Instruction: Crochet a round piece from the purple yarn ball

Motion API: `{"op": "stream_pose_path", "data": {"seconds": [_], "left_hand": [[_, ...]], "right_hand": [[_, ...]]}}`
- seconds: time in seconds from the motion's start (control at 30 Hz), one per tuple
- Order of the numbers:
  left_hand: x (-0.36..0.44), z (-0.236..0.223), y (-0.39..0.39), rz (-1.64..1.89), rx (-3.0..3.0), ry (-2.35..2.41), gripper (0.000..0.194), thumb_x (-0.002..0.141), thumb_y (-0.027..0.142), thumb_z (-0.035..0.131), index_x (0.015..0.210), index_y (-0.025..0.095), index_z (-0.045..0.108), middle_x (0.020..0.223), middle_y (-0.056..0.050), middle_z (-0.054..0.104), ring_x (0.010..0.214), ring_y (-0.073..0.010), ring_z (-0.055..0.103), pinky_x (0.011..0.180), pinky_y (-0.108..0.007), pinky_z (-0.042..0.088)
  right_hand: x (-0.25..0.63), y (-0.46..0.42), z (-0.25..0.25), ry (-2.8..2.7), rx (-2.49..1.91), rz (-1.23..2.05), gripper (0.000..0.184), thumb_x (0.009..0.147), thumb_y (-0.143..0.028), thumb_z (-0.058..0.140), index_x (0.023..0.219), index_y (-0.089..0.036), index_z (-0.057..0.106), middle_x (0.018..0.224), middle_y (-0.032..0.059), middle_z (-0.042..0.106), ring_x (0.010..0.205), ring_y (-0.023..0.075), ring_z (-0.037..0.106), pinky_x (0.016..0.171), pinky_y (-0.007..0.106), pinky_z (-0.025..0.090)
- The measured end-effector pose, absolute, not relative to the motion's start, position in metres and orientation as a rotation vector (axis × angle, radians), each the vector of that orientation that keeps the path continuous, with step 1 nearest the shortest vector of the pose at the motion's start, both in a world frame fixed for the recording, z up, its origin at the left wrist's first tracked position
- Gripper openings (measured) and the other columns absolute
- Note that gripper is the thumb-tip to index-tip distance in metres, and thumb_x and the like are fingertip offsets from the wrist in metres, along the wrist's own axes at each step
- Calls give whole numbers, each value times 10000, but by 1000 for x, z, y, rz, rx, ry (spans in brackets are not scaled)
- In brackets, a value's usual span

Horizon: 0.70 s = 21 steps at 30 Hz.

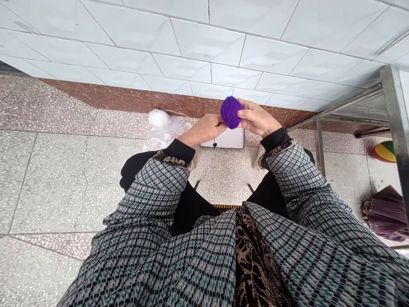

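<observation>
A round ball of purple yarn (231,112) is in my right hand (255,117), with the thumb on its near side and the other fingers around its right and back. My left hand (204,129) is closed in a pinch against the ball's left edge; what lies between those fingertips is hidden. Below the left hand a short dark purple strand ends in a small tuft (214,144). It shows against a shallow white box (228,140) with a dark rim, which is on the floor under my hands.
White yarn (159,119) in clear plastic lies on the floor at left, by the tiled wall (204,40). A metal-framed table (391,111) stands at right. Beyond its leg are a multicoloured ball (385,152) and a folded purple umbrella-like thing (388,213).
</observation>
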<state>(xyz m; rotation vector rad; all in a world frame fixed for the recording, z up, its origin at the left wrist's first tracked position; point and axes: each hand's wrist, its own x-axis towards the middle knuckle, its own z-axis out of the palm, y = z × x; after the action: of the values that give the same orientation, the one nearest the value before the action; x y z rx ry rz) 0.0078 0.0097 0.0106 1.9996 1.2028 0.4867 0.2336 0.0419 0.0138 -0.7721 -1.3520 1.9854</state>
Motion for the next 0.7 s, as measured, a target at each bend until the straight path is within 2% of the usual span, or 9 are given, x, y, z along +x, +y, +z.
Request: {"op": "stream_pose_path", "data": {"seconds": [0.13, 0.23, 0.37, 0.47, 0.57, 0.7], "left_hand": [[8, 10, 11, 463, 2001, 1255, 278, 1024, 206, 571, 1079, 157, 839, 1001, -101, 831, 981, -251, 760, 907, -348, 558], [10, 7, 10, 451, 2005, 1262, 238, 1013, 207, 584, 1026, 168, 818, 953, -89, 806, 904, -227, 720, 856, -338, 523], [14, 7, 5, 387, 2048, 1162, 224, 998, 210, 599, 791, 197, 684, 764, -33, 699, 699, -167, 570, 718, -317, 420], [14, 12, 2, 320, 2064, 1124, 270, 980, 191, 600, 711, 210, 585, 676, -1, 615, 622, -145, 471, 666, -323, 349], [10, 19, 3, 330, 2076, 1173, 255, 964, 161, 587, 715, 211, 587, 689, -5, 619, 637, -148, 483, 681, -330, 358], [2, 24, 8, 401, 2090, 1263, 237, 980, 174, 570, 760, 210, 650, 737, -28, 654, 712, -172, 564, 740, -336, 424]], "right_hand": [[229, 39, 18, -1323, -840, 1928, 803, 740, -609, 1042, 1301, -180, 660, 1110, 87, 728, 1113, 246, 742, 910, 351, 699], [228, 39, 19, -1369, -921, 1834, 723, 785, -599, 1011, 1256, -208, 625, 1130, 80, 721, 1127, 244, 741, 907, 352, 699], [227, 43, 10, -1506, -1168, 1632, 531, 919, -465, 921, 1221, -239, 547, 1128, 55, 702, 992, 195, 735, 763, 297, 690], [227, 48, 1, -1589, -1391, 1425, 485, 923, -308, 894, 1217, -253, 512, 1136, 56, 695, 891, 178, 707, 632, 251, 656], [227, 48, -2, -1652, -1501, 1321, 509, 895, -209, 883, 1226, -260, 499, 1171, 65, 696, 845, 169, 682, 578, 240, 641], [223, 41, 9, -1739, -1546, 1451, 465, 887, -132, 843, 1200, -250, 519, 1124, 61, 697, 824, 174, 673, 561, 245, 635]]}}
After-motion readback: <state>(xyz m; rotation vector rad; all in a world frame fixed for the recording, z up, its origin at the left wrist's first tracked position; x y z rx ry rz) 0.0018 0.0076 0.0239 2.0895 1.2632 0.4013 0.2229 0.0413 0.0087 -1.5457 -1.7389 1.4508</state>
